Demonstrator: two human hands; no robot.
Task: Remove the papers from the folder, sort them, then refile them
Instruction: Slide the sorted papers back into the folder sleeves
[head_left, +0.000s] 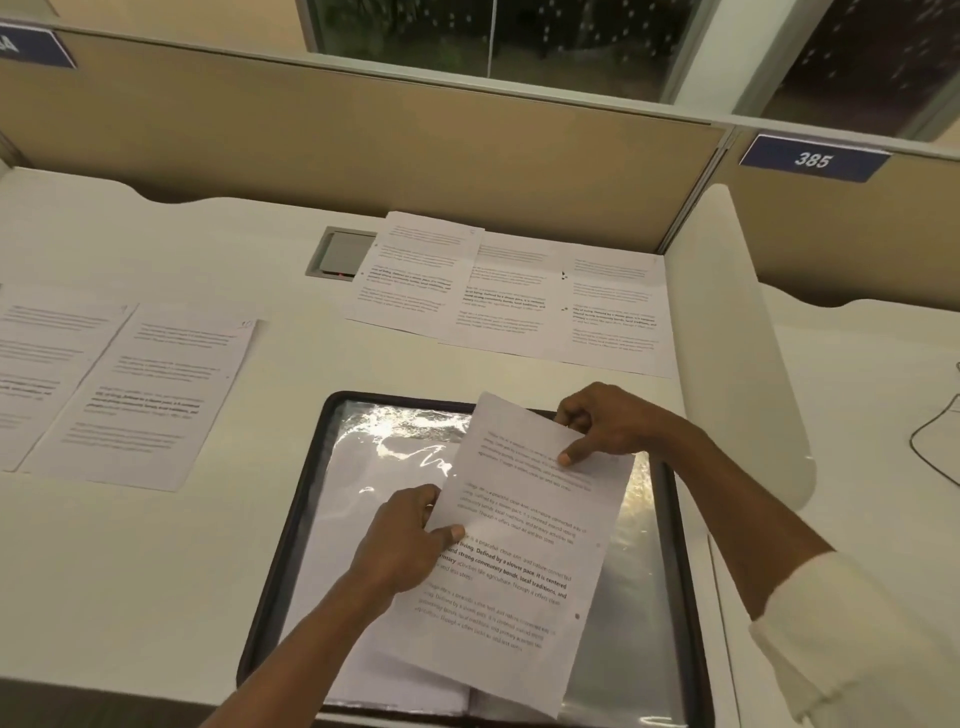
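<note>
Sheet (524, 551) lower centre, left hand (410, 540) pinching its left edge, right hand (602, 426) pinching top corner, above folder (301, 519); light, floppy, crease-prone: support 2 edges.

- A black-edged folder (298, 519) lies open and flat, its clear plastic sleeves glaring.
- One printed sheet (524, 561) is held tilted above it, pinched at two edges.
- Farther back, three sheets (509, 296) overlap in a row.
- Off left, two sheets (150, 395) overlap.
</note>
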